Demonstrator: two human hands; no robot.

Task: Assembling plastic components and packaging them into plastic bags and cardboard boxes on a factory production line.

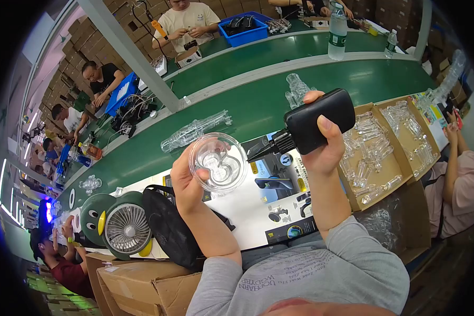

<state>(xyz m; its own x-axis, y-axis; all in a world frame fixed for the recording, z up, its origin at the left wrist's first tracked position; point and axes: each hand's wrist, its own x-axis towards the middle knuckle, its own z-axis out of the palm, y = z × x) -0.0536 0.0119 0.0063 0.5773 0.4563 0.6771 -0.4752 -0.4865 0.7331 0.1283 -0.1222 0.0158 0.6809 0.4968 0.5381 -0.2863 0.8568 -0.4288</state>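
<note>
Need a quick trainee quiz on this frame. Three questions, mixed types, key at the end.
1. Which does the right hand hold?
A) a clear water bottle
B) a black bottle
C) a pair of scissors

2. True or false: in the picture, the green fan is to the right of the cardboard trays.

3. What does the nozzle on the black bottle point toward?

Key:
1. B
2. False; it is to their left
3. The clear round dish in the left hand
</note>
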